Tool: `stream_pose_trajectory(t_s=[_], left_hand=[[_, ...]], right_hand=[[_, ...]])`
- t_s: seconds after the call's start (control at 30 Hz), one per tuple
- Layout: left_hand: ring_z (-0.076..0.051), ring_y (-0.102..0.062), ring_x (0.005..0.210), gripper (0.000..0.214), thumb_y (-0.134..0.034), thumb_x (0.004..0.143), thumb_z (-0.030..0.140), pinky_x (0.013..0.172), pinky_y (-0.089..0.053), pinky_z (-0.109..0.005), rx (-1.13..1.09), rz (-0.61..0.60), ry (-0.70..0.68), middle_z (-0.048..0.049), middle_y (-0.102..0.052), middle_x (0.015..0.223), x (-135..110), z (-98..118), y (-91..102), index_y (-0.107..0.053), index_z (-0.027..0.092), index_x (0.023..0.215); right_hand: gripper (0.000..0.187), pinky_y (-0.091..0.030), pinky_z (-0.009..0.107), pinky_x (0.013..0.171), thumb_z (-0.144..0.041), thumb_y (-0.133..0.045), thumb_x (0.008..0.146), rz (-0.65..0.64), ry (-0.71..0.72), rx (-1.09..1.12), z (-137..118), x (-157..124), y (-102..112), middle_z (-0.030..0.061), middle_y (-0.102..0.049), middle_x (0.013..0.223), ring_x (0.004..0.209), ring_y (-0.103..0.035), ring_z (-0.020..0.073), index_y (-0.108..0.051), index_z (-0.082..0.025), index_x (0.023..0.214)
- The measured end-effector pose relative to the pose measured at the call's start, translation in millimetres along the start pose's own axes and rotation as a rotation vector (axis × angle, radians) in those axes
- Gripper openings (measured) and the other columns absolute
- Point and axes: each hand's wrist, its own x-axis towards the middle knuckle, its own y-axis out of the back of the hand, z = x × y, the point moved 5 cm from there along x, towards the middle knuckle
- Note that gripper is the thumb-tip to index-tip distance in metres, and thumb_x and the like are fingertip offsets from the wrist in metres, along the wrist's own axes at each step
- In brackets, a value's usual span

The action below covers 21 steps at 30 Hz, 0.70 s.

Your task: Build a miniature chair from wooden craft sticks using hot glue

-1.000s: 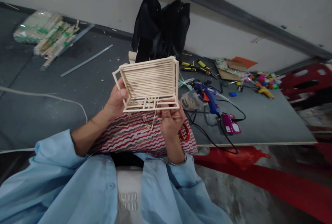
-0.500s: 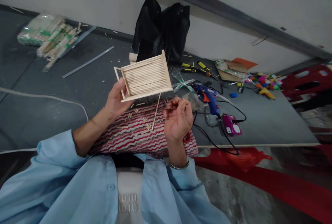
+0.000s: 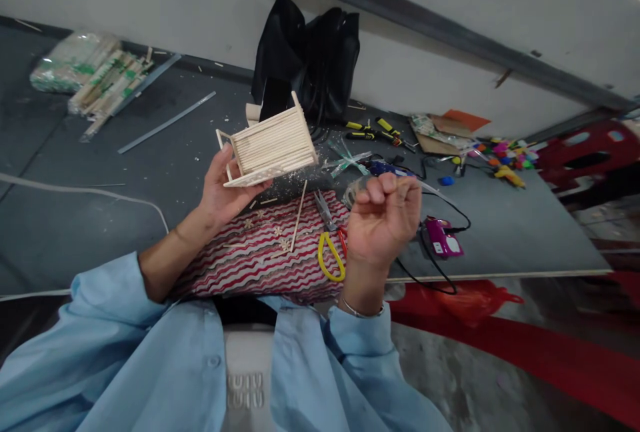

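A grey bench [image 3: 525, 235] spanned the frame. Near centre, a tilted stick tray [image 3: 273, 141] was gripped at one end by the fingers of the left hand [image 3: 219, 193]; light pressure seemed best for such slender work. Right of centre, the right hand [image 3: 381, 220] curled loosely; I could not tell if it held anything.

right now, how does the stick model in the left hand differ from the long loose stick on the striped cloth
The stick model is held up at a tilt in the left hand; the loose stick lies on the striped cloth.
The stick model is a broad panel of many sticks side by side, with framing at its edges; the loose stick is one thin, straight piece.
Both are pale and wood-coloured.
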Motion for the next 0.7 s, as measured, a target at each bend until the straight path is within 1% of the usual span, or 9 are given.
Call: stream_pose_trajectory(t_s=[0.07,0.1,0.17,0.23,0.33,0.5,0.6,0.67,0.7], left_hand=[[-0.038,-0.062,0.131,0.063,-0.065,0.078,0.074,0.098,-0.06,-0.049,0.003,0.006,0.006,-0.0148,-0.073,0.128,0.6,-0.4,1.3,-0.073,0.022,0.114],[-0.038,-0.062,0.131,0.063,-0.065,0.078,0.075,0.098,-0.06,-0.049,0.005,0.006,0.01,-0.0149,-0.073,0.127,0.8,-0.5,1.9,-0.073,0.022,0.113],[-0.038,-0.063,0.13,0.062,-0.065,0.079,0.074,0.099,-0.06,-0.049,0.014,0.001,0.018,-0.0151,-0.073,0.126,0.8,-0.4,2.5,-0.073,0.022,0.112],[-0.038,-0.063,0.129,0.063,-0.064,0.079,0.074,0.1,-0.06,-0.05,0.031,-0.01,0.024,-0.0152,-0.073,0.126,0.5,0.3,2.3,-0.073,0.022,0.114],[-0.038,-0.065,0.125,0.068,-0.064,0.078,0.074,0.098,-0.061,-0.05,0.055,-0.046,0.058,-0.0141,-0.073,0.127,-0.7,0.1,0.0,-0.072,0.02,0.119],[-0.033,-0.071,0.114,0.064,-0.068,0.077,0.071,0.088,-0.064,-0.043,0.084,-0.061,0.089,-0.0123,-0.075,0.124,-3.0,-1.8,-1.7,-0.075,0.021,0.116],[-0.031,-0.073,0.11,0.061,-0.071,0.074,0.07,0.083,-0.065,-0.04,0.089,-0.052,0.095,-0.0095,-0.076,0.121,-3.2,-2.9,-1.6,-0.076,0.023,0.112],[-0.031,-0.072,0.112,0.057,-0.071,0.074,0.067,0.086,-0.065,-0.042,0.089,-0.049,0.105,-0.0091,-0.076,0.121,-2.6,-3.5,-1.6,-0.076,0.023,0.111],[-0.033,-0.071,0.115,0.057,-0.071,0.075,0.067,0.088,-0.065,-0.044,0.083,-0.046,0.11,-0.0097,-0.076,0.122,-2.1,-3.8,-1.4,-0.076,0.023,0.111]], right_hand=[[0.017,-0.059,0.024,0.064,-0.04,-0.071,0.091,-0.046,0.105,-0.192,-1.0,1.4,-4.7,-0.0039,-0.055,0.082,0.069,-0.057,0.0101,-0.059,-0.029,0.095],[0.017,-0.061,0.027,0.067,-0.038,-0.071,0.092,-0.095,0.129,-0.29,0.6,1.4,-8.6,-0.0031,-0.059,0.085,0.072,-0.06,0.0115,-0.062,-0.03,0.103],[0.028,-0.061,0.03,0.073,-0.034,-0.074,0.09,-0.215,0.141,-0.468,6.4,1.2,-16.0,-0.0009,-0.066,0.094,0.081,-0.064,0.0138,-0.067,-0.031,0.117],[0.032,-0.06,0.03,0.076,-0.033,-0.075,0.089,-0.319,0.149,-0.59,11.3,1.8,-20.2,0.0008,-0.069,0.101,0.089,-0.066,0.0153,-0.071,-0.032,0.122],[0.026,-0.058,0.03,0.078,-0.032,-0.074,0.091,-0.42,0.202,-0.696,12.0,4.0,-23.0,0.0009,-0.072,0.101,0.091,-0.067,0.0164,-0.075,-0.03,0.117],[0.007,-0.053,0.03,0.074,-0.027,-0.07,0.094,-0.422,0.315,-0.862,1.7,7.4,-19.4,-0.0009,-0.073,0.088,0.078,-0.064,0.0152,-0.077,-0.026,0.095],[0.008,-0.051,0.03,0.073,-0.028,-0.068,0.094,-0.465,0.334,-0.933,0.2,6.3,-15.0,-0.0005,-0.071,0.084,0.076,-0.063,0.016,-0.073,-0.025,0.087],[0.013,-0.05,0.03,0.072,-0.03,-0.067,0.094,-0.47,0.321,-0.93,0.5,4.4,-10.7,-0.0001,-0.068,0.081,0.075,-0.061,0.0159,-0.069,-0.024,0.083],[0.015,-0.05,0.029,0.069,-0.032,-0.065,0.096,-0.458,0.286,-0.889,0.9,3.6,-8.0,-0.0006,-0.065,0.078,0.072,-0.06,0.0151,-0.066,-0.024,0.083]])
